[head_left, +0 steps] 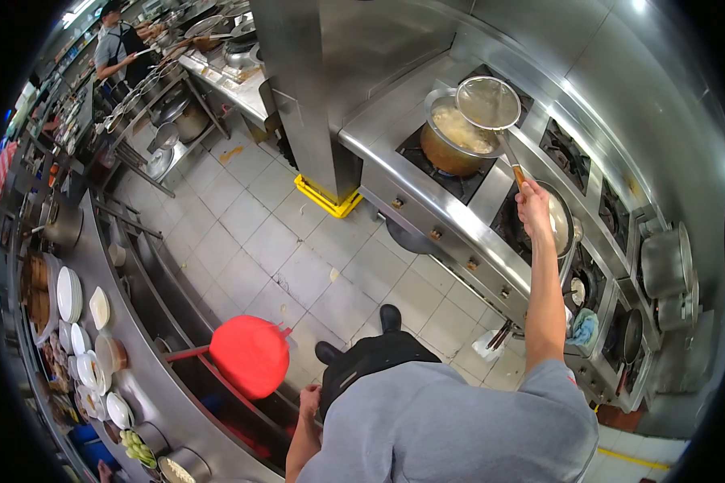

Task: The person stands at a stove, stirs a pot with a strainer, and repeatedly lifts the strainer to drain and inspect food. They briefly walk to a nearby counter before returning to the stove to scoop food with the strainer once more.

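Observation:
My right hand (533, 211) is closed around the wooden handle of a round mesh strainer (488, 103). The strainer's mesh is over the far right rim of a large pot (447, 153), which holds pale, foamy contents on a lit burner. A wide pan (557, 219) lies beside and partly behind my right hand on the stove. My left hand (310, 400) hangs low by my hip with its fingers curled; whether anything is in it is too small to tell. Near it stands a red round stool or lid (250, 357).
A steel counter (149, 354) with stacked plates (69, 295) runs along the left. A steel pillar (298, 97) with a yellow base guard (328, 199) stands ahead. Another person (121, 48) works at the far left. More pots (666, 262) sit at the right.

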`<control>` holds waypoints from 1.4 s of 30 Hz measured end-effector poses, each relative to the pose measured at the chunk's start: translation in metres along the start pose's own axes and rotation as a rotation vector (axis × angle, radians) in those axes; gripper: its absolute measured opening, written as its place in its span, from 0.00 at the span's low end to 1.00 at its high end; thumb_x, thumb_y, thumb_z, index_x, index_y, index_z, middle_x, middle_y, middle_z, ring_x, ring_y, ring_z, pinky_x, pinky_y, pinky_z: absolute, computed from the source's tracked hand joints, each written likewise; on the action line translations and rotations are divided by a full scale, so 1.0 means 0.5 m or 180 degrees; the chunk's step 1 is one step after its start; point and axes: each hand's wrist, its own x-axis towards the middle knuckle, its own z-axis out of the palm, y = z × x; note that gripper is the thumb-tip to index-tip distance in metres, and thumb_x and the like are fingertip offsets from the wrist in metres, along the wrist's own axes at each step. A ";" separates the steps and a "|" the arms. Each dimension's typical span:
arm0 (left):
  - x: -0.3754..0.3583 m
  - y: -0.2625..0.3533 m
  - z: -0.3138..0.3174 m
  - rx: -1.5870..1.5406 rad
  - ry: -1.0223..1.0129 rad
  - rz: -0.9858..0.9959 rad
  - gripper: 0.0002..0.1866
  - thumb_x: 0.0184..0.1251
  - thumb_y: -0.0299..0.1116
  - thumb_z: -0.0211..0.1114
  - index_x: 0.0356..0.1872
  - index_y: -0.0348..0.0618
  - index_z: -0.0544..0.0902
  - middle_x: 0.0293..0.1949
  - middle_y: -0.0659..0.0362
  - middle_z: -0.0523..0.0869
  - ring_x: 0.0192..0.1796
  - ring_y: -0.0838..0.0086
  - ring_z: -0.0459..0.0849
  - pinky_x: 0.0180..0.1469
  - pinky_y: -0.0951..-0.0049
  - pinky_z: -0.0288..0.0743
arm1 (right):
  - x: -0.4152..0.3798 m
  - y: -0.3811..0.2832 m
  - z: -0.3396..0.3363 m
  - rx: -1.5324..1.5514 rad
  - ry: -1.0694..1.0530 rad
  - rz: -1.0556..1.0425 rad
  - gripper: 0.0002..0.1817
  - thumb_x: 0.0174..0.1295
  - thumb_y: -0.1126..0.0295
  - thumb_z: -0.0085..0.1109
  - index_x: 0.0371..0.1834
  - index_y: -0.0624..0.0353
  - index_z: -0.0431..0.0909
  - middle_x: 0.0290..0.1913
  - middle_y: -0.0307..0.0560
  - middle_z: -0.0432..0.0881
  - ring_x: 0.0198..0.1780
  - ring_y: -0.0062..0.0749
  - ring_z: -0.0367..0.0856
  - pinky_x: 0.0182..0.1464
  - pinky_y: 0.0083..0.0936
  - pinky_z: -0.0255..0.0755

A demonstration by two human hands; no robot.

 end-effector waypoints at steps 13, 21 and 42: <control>0.061 -0.119 -0.244 -0.0514 0.0125 -0.0112 0.09 0.61 0.31 0.60 0.34 0.35 0.82 0.22 0.59 0.80 0.22 0.77 0.76 0.23 0.75 0.69 | -0.030 0.068 0.135 0.0697 0.0382 0.0013 0.09 0.66 0.67 0.45 0.42 0.60 0.68 0.21 0.38 0.69 0.13 0.15 0.58 0.11 0.14 0.47; 0.023 -0.204 -0.353 -0.0733 0.0630 -0.0388 0.07 0.55 0.29 0.56 0.26 0.36 0.79 0.20 0.60 0.79 0.22 0.76 0.76 0.25 0.74 0.70 | -0.267 0.105 0.368 0.1033 -0.0215 -0.0231 0.07 0.67 0.64 0.46 0.37 0.54 0.70 0.17 0.30 0.64 0.12 0.12 0.57 0.11 0.12 0.47; 0.021 0.040 -0.335 -0.2405 0.1611 -0.1263 0.04 0.61 0.25 0.55 0.29 0.40 0.77 0.22 0.61 0.77 0.22 0.78 0.75 0.21 0.75 0.70 | 0.102 0.164 1.531 0.0516 -0.2255 0.0026 0.14 0.63 0.71 0.48 0.52 0.57 0.64 0.29 0.40 0.75 0.17 0.16 0.63 0.13 0.15 0.59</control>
